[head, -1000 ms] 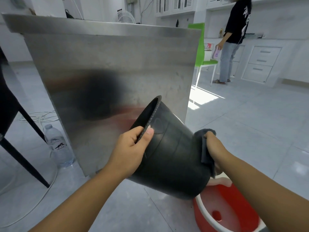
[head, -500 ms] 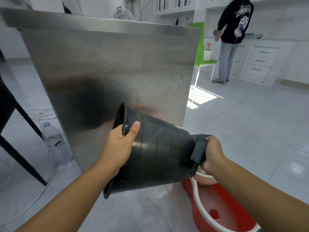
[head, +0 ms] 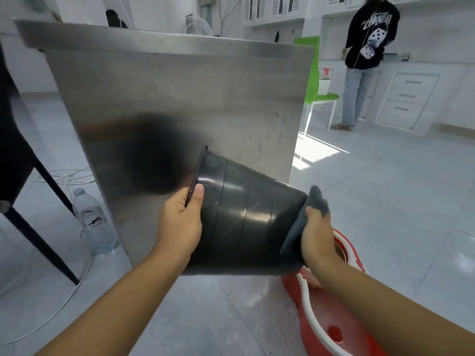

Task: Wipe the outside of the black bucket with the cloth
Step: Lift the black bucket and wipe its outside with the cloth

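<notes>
Now left hand (head: 183,222) pinches black bucket (head: 246,222) rim to steady it; right hand (head: 317,235) presses cloth (head: 308,214) against bucket base.

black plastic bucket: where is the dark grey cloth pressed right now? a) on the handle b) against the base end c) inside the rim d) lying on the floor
b: the right hand presses the dark grey cloth against the base end of the black plastic bucket, while the left hand holds the rim.
</notes>
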`<state>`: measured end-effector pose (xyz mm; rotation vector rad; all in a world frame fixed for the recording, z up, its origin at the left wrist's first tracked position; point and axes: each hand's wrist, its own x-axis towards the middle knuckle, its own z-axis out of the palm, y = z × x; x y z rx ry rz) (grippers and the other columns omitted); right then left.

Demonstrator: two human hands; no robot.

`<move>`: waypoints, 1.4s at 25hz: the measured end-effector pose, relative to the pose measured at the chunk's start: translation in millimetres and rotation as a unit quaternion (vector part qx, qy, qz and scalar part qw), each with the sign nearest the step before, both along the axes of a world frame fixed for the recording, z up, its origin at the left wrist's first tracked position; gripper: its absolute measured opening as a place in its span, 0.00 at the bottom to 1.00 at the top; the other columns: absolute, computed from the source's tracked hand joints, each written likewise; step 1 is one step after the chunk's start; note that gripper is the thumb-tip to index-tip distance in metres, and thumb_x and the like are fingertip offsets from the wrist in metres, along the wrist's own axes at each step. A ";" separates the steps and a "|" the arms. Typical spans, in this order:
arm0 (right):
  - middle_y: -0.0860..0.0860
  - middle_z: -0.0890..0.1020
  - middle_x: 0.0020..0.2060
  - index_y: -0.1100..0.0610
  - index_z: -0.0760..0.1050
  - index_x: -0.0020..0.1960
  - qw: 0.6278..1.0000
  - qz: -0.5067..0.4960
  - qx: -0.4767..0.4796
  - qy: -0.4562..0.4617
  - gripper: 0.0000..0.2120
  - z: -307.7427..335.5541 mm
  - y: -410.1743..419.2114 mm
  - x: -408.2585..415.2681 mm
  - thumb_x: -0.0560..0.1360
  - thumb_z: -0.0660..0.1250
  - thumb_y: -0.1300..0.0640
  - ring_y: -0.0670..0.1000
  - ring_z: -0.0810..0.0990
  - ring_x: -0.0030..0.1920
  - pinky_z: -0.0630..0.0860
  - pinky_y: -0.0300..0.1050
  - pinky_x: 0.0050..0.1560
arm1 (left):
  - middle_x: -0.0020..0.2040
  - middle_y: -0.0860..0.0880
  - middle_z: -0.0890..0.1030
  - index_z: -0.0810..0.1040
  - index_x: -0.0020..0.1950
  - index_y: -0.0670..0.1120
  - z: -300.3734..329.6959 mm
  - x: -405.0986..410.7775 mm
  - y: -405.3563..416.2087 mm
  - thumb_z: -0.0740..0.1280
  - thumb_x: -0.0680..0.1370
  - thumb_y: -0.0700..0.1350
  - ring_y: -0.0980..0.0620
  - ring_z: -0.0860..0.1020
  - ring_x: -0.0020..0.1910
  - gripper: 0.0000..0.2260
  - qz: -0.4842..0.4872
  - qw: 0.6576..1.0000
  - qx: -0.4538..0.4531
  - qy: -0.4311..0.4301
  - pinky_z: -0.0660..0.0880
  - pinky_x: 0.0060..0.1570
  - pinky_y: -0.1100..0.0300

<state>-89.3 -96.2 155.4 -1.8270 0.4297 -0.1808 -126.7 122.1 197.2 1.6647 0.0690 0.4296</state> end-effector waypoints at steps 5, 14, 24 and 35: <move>0.44 0.37 0.79 0.49 0.40 0.80 0.867 0.209 -0.373 -0.255 0.35 -23.3 22.7 -46.0 0.79 0.55 0.51 0.46 0.32 0.78 0.35 0.53 0.77 | 0.50 0.36 0.85 0.82 0.48 0.40 -2.0 4.5 3.4 0.62 0.82 0.52 0.37 0.82 0.53 0.17 0.008 0.995 -0.081 0.054 0.78 0.59 0.40; 0.55 0.51 0.80 0.60 0.53 0.79 0.643 0.379 -0.562 -0.357 0.37 -19.6 45.8 -60.8 0.73 0.59 0.49 0.56 0.44 0.80 0.51 0.59 0.77 | 0.38 0.50 0.88 0.84 0.45 0.43 -3.6 6.2 3.2 0.61 0.83 0.47 0.54 0.86 0.39 0.14 -0.041 0.993 -0.103 0.052 0.80 0.39 0.63; 0.46 0.52 0.80 0.50 0.50 0.80 0.849 0.259 -0.338 -0.313 0.33 13.9 21.3 -41.3 0.76 0.54 0.50 0.46 0.49 0.80 0.53 0.56 0.78 | 0.39 0.40 0.84 0.79 0.43 0.33 14.8 -3.5 16.4 0.63 0.82 0.44 0.48 0.79 0.40 0.16 -0.179 0.979 0.102 -0.011 0.74 0.45 0.53; 0.53 0.47 0.80 0.57 0.49 0.80 0.747 0.305 -0.506 -0.306 0.39 -6.7 54.8 -71.8 0.72 0.57 0.50 0.53 0.40 0.80 0.46 0.57 0.78 | 0.44 0.41 0.87 0.83 0.48 0.39 -3.4 -2.5 -3.9 0.62 0.82 0.48 0.50 0.82 0.42 0.16 -0.126 0.989 -0.013 0.075 0.77 0.44 0.58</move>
